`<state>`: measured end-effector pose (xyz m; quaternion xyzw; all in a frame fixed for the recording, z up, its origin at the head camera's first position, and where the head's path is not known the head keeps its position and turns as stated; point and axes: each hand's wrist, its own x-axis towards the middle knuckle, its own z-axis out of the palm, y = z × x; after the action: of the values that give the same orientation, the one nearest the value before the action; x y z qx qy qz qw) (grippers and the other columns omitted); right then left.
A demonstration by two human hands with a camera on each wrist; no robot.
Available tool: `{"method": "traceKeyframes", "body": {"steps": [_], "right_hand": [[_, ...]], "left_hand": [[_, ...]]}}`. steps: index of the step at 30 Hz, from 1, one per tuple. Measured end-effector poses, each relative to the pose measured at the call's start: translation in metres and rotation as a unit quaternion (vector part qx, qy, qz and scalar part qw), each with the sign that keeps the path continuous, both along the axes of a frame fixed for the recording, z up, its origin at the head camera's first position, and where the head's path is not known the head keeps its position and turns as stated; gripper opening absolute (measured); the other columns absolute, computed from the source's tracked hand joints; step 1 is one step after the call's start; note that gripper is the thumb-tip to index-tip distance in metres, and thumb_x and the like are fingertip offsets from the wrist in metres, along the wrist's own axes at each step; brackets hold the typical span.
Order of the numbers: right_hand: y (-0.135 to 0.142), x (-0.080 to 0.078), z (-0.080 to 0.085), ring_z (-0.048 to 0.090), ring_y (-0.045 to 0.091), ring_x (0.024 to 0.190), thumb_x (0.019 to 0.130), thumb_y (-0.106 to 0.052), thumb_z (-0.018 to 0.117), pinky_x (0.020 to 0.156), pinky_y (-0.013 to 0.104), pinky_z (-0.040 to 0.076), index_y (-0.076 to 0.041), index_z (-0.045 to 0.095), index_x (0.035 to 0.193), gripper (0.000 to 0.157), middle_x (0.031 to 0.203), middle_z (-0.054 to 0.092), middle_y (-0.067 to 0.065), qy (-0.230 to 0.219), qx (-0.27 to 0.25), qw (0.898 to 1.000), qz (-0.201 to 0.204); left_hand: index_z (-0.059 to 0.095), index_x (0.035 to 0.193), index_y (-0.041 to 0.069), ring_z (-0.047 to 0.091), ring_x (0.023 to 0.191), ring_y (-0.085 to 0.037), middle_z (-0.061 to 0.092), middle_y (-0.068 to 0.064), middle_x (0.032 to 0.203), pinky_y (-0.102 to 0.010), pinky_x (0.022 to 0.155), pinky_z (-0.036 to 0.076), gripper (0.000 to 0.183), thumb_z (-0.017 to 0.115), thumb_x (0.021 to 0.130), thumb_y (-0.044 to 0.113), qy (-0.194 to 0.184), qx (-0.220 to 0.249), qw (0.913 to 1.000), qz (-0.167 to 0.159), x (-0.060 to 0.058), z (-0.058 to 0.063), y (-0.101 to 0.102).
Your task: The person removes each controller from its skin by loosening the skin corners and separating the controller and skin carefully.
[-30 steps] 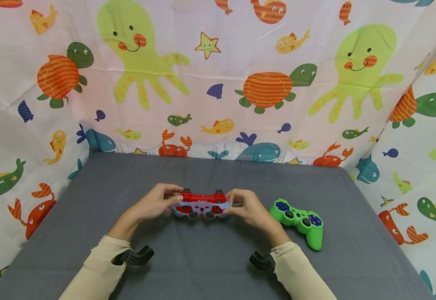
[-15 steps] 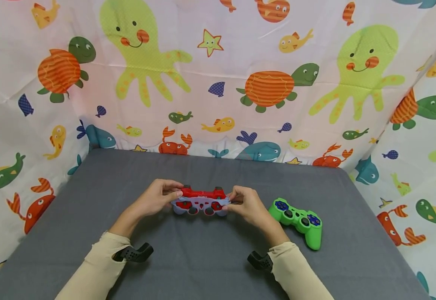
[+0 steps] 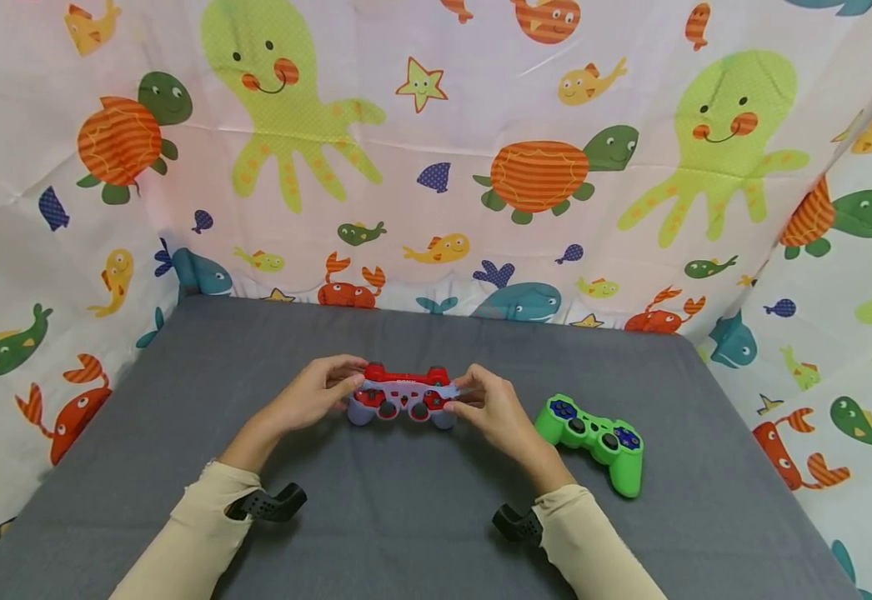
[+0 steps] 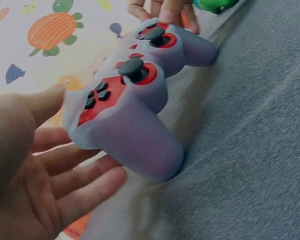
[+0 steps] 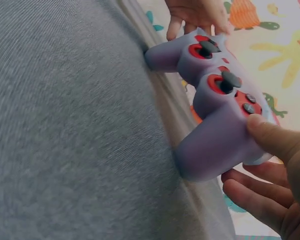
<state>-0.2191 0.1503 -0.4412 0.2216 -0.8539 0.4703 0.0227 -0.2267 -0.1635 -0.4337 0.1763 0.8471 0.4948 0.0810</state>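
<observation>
A red game controller (image 3: 439, 377) with black thumbsticks sits in a pale purple silicone cover (image 3: 406, 390) over the middle of the cloth. The cover's handles enclose the grips, while red shows along the shoulder edge and through the button openings. My left hand (image 3: 308, 396) pinches the left upper corner of the cover, thumb on top and fingers beneath. At the right upper corner, my right hand (image 3: 498, 408) holds it between thumb and fingers. In the left wrist view, the cover's edge (image 4: 72, 117) flares out by the left thumb. The ends of the handles come down close to the cloth.
A green game controller (image 3: 593, 442) with blue button areas lies on the grey cloth (image 3: 398, 533) to the right of the right hand. A sea-animal printed curtain (image 3: 436, 158) hangs behind and at both sides. Black straps (image 3: 274, 504) sit on the wrists.
The controller has tilted so its face with the thumbsticks shows more and the lettered shoulder edge less. Both hands stay on the cover's corners, the right one slightly higher.
</observation>
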Motion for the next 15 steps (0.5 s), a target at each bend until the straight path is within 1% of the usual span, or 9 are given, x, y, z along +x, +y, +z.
{"method": "traceKeyframes", "body": {"steps": [3, 5, 6, 9, 12, 13, 15], "right_hand": [[-0.002, 0.001, -0.001, 0.076, 0.029, 0.097, 0.087, -0.01, 0.079, 0.079, 0.036, 0.062, -0.008, 0.059, 0.105, 0.026, 0.116, 0.075, 0.016, -0.002, 0.0, 1.0, -0.007], [-0.003, 0.001, -0.003, 0.076, 0.029, 0.098, 0.088, -0.01, 0.078, 0.08, 0.036, 0.062, -0.008, 0.06, 0.108, 0.026, 0.116, 0.075, 0.016, -0.003, -0.011, 1.0, -0.009], [-0.004, 0.0, -0.004, 0.076, 0.029, 0.097, 0.089, -0.009, 0.077, 0.08, 0.036, 0.061, -0.009, 0.06, 0.108, 0.026, 0.115, 0.075, 0.016, -0.005, -0.018, 1.0, -0.013], [-0.005, -0.001, -0.007, 0.075, 0.029, 0.097, 0.088, -0.007, 0.077, 0.08, 0.031, 0.061, -0.006, 0.061, 0.109, 0.026, 0.113, 0.075, 0.018, -0.011, -0.045, 0.999, -0.024], [-0.006, -0.003, -0.008, 0.075, 0.027, 0.09, 0.088, -0.005, 0.077, 0.073, 0.029, 0.06, -0.003, 0.063, 0.11, 0.027, 0.111, 0.074, 0.02, -0.022, -0.072, 0.997, -0.032], [-0.005, -0.003, -0.008, 0.075, 0.025, 0.087, 0.087, -0.005, 0.077, 0.071, 0.029, 0.06, -0.002, 0.063, 0.111, 0.028, 0.111, 0.074, 0.021, -0.026, -0.078, 0.996, -0.034], [-0.005, -0.004, -0.007, 0.073, 0.022, 0.082, 0.088, -0.003, 0.076, 0.067, 0.034, 0.061, 0.0, 0.062, 0.112, 0.028, 0.111, 0.073, 0.023, -0.039, -0.087, 0.995, -0.03]], "left_hand": [[0.046, 0.148, 0.005, 0.057, 0.129, -0.039, 0.053, -0.022, 0.147, -0.052, 0.1, 0.053, 0.059, 0.069, 0.097, 0.026, 0.006, -0.046, 0.9987, -0.02, 0.001, 0.001, -0.002], [0.041, 0.151, 0.007, 0.054, 0.132, -0.043, 0.049, -0.023, 0.15, -0.056, 0.105, 0.048, 0.066, 0.072, 0.095, 0.024, 0.012, -0.068, 0.9973, -0.024, 0.003, 0.001, 0.0], [0.04, 0.152, 0.007, 0.053, 0.132, -0.044, 0.048, -0.025, 0.15, -0.057, 0.106, 0.046, 0.068, 0.073, 0.095, 0.023, 0.024, -0.082, 0.9961, -0.026, 0.003, 0.001, 0.001], [0.04, 0.152, 0.007, 0.057, 0.127, -0.043, 0.049, -0.027, 0.148, -0.056, 0.102, 0.05, 0.067, 0.073, 0.094, 0.015, 0.036, -0.092, 0.995, -0.013, 0.005, -0.001, 0.006], [0.044, 0.149, 0.005, 0.062, 0.116, -0.038, 0.056, -0.026, 0.14, -0.049, 0.092, 0.055, 0.063, 0.073, 0.093, 0.011, 0.049, -0.092, 0.9945, 0.001, 0.005, -0.001, 0.008], [0.046, 0.148, 0.005, 0.063, 0.113, -0.034, 0.058, -0.024, 0.138, -0.046, 0.089, 0.055, 0.062, 0.074, 0.093, 0.011, 0.048, -0.09, 0.9948, 0.006, 0.005, 0.0, 0.009], [0.049, 0.147, 0.004, 0.062, 0.103, -0.029, 0.062, -0.02, 0.128, -0.04, 0.082, 0.054, 0.061, 0.075, 0.092, 0.012, 0.043, -0.085, 0.9954, 0.012, 0.005, 0.001, 0.009]]}}
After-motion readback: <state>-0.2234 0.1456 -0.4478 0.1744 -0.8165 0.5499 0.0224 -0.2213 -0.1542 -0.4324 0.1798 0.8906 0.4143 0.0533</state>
